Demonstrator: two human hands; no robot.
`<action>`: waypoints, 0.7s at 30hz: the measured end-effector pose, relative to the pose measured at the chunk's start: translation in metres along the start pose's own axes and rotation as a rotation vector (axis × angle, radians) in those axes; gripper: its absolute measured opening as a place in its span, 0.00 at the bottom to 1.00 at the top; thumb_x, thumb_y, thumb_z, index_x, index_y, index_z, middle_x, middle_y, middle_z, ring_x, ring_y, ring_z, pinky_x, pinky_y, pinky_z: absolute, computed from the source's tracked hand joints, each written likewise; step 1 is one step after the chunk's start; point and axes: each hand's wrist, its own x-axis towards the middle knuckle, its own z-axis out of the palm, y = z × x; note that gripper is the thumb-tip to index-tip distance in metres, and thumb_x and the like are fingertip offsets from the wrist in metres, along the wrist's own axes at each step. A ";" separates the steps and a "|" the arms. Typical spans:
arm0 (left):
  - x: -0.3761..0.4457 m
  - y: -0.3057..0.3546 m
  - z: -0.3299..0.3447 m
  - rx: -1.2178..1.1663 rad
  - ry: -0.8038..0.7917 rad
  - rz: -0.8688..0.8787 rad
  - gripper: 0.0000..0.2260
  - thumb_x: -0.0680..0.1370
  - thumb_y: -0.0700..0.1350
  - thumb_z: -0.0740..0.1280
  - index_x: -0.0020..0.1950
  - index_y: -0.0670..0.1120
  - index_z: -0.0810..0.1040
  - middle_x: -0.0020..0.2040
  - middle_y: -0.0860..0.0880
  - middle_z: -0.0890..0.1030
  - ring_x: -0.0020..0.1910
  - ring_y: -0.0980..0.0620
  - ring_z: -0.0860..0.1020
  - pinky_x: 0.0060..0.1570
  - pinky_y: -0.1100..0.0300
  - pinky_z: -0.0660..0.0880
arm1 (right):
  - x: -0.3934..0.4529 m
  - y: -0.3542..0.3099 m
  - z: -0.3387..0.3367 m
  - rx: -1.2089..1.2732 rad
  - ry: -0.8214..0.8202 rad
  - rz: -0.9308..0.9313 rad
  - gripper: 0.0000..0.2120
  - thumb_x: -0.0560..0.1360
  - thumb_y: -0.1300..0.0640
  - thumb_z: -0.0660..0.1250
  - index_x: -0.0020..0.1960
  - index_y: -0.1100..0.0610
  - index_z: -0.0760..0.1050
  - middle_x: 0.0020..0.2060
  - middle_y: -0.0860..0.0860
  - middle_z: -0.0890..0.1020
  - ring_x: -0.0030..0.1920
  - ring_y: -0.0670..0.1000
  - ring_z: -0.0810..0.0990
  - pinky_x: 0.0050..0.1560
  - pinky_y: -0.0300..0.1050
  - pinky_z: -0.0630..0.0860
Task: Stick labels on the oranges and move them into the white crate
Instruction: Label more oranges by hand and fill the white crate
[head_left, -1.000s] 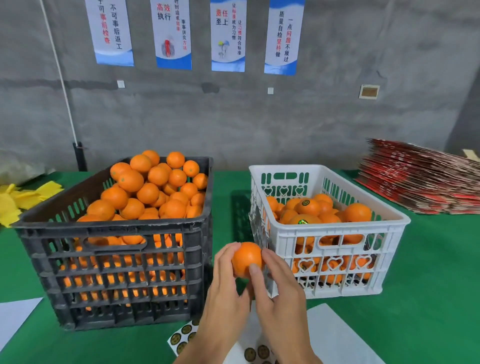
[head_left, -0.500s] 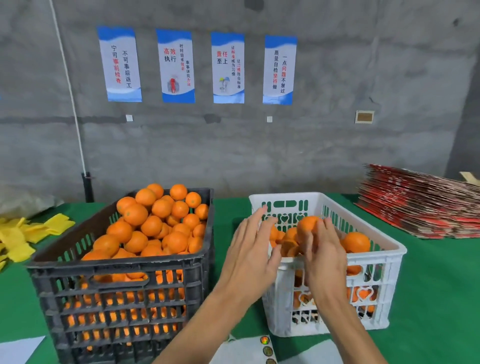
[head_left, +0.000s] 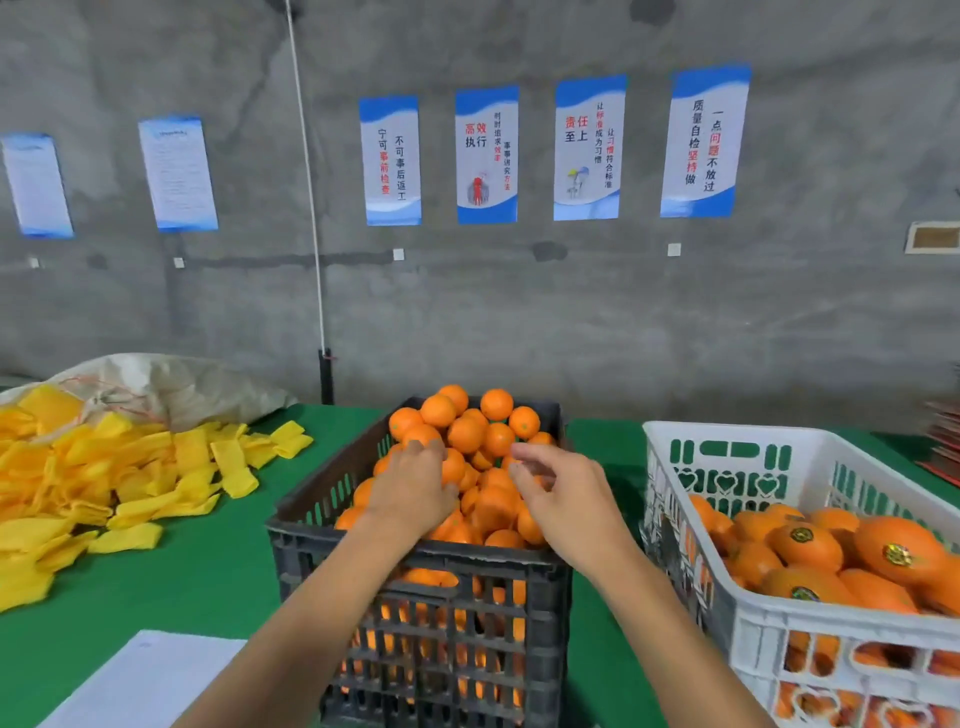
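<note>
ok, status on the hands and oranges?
Left hand down on oranges in black crate, grip unclear. Right hand open, empty above them. White crate part-filled, nothing blocking.

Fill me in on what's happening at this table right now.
A person is labelling oranges and sorting them between two crates. Both hands are over the black crate, which is heaped with unlabelled oranges. The left hand rests on the pile, apparently reaching for one; the right hand hovers beside it, loosely curled and holding nothing. The white crate to the right already holds labelled oranges.
</note>
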 end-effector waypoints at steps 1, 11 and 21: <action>0.011 -0.014 0.000 0.062 -0.062 -0.060 0.21 0.79 0.48 0.68 0.70 0.46 0.69 0.66 0.41 0.72 0.67 0.37 0.71 0.59 0.43 0.74 | 0.009 -0.004 0.010 -0.026 -0.049 -0.013 0.15 0.80 0.50 0.68 0.66 0.48 0.81 0.59 0.45 0.85 0.60 0.46 0.81 0.62 0.51 0.78; 0.068 -0.074 0.018 0.429 -0.525 -0.313 0.45 0.73 0.46 0.76 0.81 0.45 0.51 0.76 0.38 0.60 0.75 0.35 0.63 0.64 0.42 0.72 | 0.052 -0.015 0.071 0.009 -0.307 -0.049 0.15 0.82 0.50 0.67 0.66 0.52 0.81 0.61 0.47 0.83 0.61 0.46 0.80 0.61 0.49 0.79; 0.051 -0.046 -0.021 0.450 -0.314 -0.164 0.21 0.76 0.41 0.69 0.69 0.41 0.73 0.65 0.41 0.78 0.62 0.40 0.79 0.56 0.49 0.78 | 0.042 -0.013 0.046 0.015 -0.163 -0.020 0.10 0.81 0.50 0.66 0.52 0.50 0.86 0.48 0.45 0.87 0.51 0.47 0.82 0.53 0.52 0.80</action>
